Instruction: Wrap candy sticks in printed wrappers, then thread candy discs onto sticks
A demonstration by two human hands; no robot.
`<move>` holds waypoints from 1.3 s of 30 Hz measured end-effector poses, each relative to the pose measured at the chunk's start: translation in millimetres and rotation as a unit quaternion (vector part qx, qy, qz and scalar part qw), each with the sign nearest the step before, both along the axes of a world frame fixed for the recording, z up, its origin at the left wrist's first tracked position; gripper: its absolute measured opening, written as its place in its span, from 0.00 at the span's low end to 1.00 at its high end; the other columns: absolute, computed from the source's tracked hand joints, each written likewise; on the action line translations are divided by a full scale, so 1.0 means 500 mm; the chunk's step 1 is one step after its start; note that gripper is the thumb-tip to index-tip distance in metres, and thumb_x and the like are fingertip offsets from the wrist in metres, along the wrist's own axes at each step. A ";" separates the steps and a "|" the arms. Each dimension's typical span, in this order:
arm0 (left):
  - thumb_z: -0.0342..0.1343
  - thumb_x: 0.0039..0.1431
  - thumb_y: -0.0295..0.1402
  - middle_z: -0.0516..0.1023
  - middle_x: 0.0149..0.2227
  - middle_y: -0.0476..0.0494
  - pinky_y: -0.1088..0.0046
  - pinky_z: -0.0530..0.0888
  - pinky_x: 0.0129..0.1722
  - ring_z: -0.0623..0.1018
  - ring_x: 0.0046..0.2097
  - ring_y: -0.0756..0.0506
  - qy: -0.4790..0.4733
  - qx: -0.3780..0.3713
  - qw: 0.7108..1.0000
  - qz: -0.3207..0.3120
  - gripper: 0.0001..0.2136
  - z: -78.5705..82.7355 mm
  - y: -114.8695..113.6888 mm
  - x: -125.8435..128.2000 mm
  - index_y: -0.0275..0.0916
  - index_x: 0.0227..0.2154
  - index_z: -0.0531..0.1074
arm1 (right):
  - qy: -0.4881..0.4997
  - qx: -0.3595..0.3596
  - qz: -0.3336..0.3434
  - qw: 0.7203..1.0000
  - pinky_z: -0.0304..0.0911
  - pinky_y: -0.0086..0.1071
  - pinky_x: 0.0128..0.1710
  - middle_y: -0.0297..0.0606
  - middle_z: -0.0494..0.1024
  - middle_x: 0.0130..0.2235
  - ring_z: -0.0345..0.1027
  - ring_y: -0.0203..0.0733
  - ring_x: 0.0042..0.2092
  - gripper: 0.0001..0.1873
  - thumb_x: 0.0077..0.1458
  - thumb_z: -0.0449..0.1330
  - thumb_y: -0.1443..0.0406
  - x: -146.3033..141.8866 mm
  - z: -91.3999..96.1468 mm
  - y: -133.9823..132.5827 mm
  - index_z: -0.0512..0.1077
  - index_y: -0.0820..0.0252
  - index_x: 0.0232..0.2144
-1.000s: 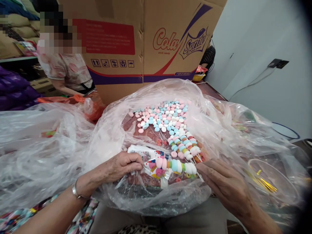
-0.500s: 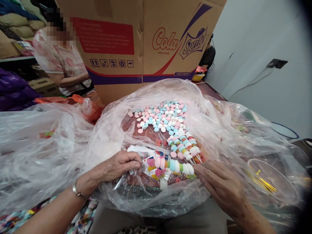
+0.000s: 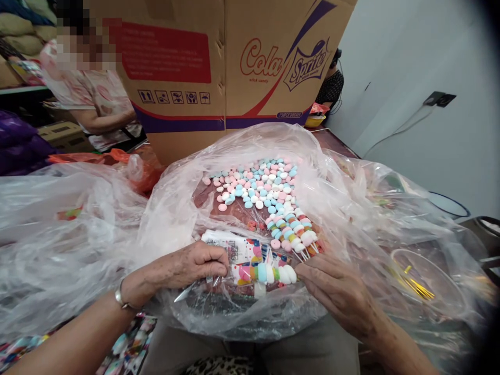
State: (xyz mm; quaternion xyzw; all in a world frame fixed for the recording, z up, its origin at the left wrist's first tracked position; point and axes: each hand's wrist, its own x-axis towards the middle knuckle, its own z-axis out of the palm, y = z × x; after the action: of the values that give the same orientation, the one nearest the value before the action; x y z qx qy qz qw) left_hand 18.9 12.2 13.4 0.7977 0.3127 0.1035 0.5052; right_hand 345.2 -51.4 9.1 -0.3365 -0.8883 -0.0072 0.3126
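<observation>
My right hand (image 3: 338,291) grips the right end of a marshmallow skewer (image 3: 271,274) strung with white, blue, green and orange pieces. The skewer lies level, its left end overlapped by a clear printed bag (image 3: 241,272) and seemingly inside it. Closed fingers of my left hand (image 3: 205,263) pinch the bag at its left end. Just behind, a stack of printed bags (image 3: 219,238) lies flat. Several finished skewers (image 3: 295,232) rest beyond my right hand, sticks pointing toward me. Loose pink, blue and white marshmallows (image 3: 258,190) are spread farther back.
Clear plastic sheeting (image 3: 167,208) surrounds the work spot. A large cardboard box (image 3: 187,57) stands behind it. Gold twist ties (image 3: 420,288) lie in a round container at right. Wrapped sweets (image 3: 133,344) lie low at left. Another person (image 3: 101,99) is at the far left.
The skewer has moved left, and its left end now sits under the bag's printed film. My right hand has come left with it; my left hand stays nearly in place.
</observation>
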 end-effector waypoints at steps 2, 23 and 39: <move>0.52 0.66 0.35 0.69 0.27 0.54 0.79 0.62 0.29 0.66 0.28 0.52 0.006 0.002 1.000 -0.009 0.10 0.005 0.002 0.001 0.38 0.30 0.73 | -0.008 0.000 -0.002 1.000 0.70 0.32 0.38 0.39 0.80 0.34 0.73 0.38 0.35 0.11 0.66 0.52 0.71 -0.004 -0.001 0.002 0.73 0.61 0.44; 0.61 0.57 0.32 0.71 0.33 0.52 0.73 0.61 0.35 0.68 0.36 0.47 0.062 -0.012 0.998 0.002 0.10 0.000 -0.040 0.088 0.40 0.42 0.74 | -0.089 -0.018 0.030 0.995 0.55 0.34 0.32 0.35 0.73 0.27 0.63 0.38 0.29 0.19 0.70 0.45 0.70 -0.069 0.004 0.009 0.72 0.62 0.30; 0.62 0.58 0.37 0.72 0.32 0.50 0.72 0.59 0.31 0.70 0.34 0.46 0.125 0.069 0.990 -0.011 0.10 -0.012 -0.050 0.059 0.40 0.39 0.70 | -0.111 -0.127 0.046 0.985 0.58 0.32 0.31 0.36 0.77 0.31 0.67 0.38 0.30 0.14 0.68 0.48 0.69 -0.059 -0.001 0.012 0.72 0.60 0.34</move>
State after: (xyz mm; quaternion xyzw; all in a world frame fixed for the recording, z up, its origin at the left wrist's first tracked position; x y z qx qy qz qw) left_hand 48.2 -13.1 7.4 0.8406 0.3565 0.0189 0.4073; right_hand 315.8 -45.2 8.9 -0.3291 -0.9257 0.0827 0.1671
